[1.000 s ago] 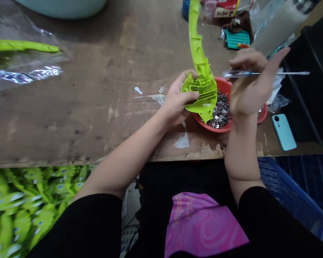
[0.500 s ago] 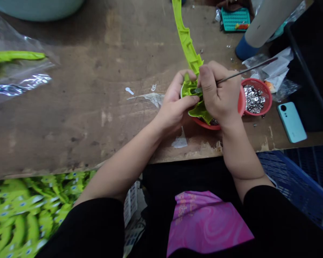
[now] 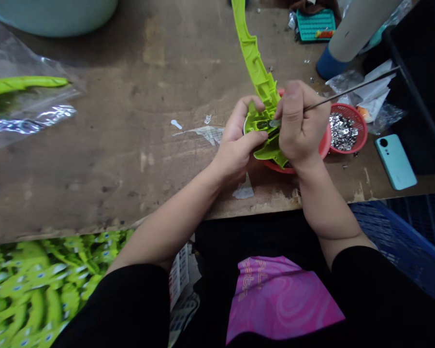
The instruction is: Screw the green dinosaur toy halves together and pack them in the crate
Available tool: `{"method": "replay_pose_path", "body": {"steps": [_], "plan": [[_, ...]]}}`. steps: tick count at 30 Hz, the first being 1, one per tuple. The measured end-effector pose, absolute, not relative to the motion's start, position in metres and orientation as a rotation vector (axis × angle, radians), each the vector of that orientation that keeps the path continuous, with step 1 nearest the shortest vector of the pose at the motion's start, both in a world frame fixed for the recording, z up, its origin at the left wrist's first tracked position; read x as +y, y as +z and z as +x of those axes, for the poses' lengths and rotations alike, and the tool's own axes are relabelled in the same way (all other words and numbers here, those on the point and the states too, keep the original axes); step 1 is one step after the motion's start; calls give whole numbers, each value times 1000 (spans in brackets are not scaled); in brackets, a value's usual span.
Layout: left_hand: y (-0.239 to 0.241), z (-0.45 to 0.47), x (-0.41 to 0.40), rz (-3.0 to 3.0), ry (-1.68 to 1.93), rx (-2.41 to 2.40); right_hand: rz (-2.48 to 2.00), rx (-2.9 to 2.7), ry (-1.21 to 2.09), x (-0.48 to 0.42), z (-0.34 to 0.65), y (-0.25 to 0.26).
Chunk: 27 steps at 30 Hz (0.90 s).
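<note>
My left hand (image 3: 239, 133) grips the rounded lower end of a lime-green plastic shell (image 3: 255, 63), thumb across its inside. The shell's long curved arm reaches up and away, its ribbed hollow side facing me. In my closed right hand (image 3: 302, 123) is a thin metal rod (image 3: 351, 89), its long end sticking out to the upper right. A small greyish tip or piece (image 3: 274, 123) shows by my right fingertips, at the shell's cavity; I cannot tell whether it belongs to the rod. Beneath both hands sits a red basket (image 3: 325, 145), mostly hidden.
A smaller red basket (image 3: 362, 128) of shiny metal pieces stands to the right, near a light-blue phone (image 3: 396, 162). Behind are a grey post (image 3: 355, 34) and a teal tray (image 3: 315, 24). Bagged green parts (image 3: 29, 84) lie left; many more (image 3: 32, 290) are piled below the table edge.
My right hand has shifted slightly right, and the rod's far end has swung outward and up. More of the shell's cavity and the greyish tip shows. My left hand keeps its hold.
</note>
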<state>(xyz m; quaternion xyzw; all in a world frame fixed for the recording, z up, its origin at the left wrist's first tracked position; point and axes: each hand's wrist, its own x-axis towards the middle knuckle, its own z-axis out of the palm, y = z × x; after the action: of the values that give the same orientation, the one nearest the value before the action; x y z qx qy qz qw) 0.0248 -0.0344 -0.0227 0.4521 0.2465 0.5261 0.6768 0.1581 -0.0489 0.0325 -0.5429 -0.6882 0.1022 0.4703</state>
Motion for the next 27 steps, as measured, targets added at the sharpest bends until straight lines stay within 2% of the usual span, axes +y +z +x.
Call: {"method": "replay_pose_path", "body": {"steps": [6,8,13,21,27], "plan": [[-23,21,-34,1000,1191,560,-1216,-1762,296,-43,158,25],[-23,19,-32,1014,1186,572,-1057,-1626,254,-37,154,18],[-28,13,-18,1151,1241,601,-718,-1199,497,-30,143,11],[-30,14,-15,1262,1368,738,-938,-1606,192,-36,146,11],[-18,8,-18,1261,1285,733,-1123,-1734,343,-38,150,18]]}}
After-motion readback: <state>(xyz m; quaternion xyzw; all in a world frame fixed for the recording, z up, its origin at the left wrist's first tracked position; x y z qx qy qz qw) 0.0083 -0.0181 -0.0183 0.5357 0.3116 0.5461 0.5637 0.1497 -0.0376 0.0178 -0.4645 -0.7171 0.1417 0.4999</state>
